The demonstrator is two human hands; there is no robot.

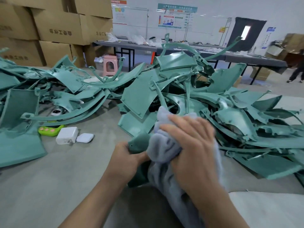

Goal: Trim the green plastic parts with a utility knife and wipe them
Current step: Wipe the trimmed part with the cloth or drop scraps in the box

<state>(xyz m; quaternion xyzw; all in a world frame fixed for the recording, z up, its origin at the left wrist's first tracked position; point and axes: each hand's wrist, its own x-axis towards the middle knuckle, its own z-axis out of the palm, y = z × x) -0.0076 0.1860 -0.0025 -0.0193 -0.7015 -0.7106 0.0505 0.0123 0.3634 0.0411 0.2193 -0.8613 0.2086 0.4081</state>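
Cloth (162,148) gripped by right hand (192,145), blurred; part (138,143) held in left hand (125,157), mostly hidden under cloth.

White charger (67,135) & earbud case (85,138) on floor, pink stool (110,65) + cardboard boxes (56,27) behind.

Most of green part (139,143) was hidden under grey cloth (164,145); cloth ran off frame at 6 o'clock. Motion blur smeared right hand (192,142). Frame cut pile of green parts (181,89) at 9 and 3 o'clock. At 12 o'clock, poster (172,18) text was unreadable.
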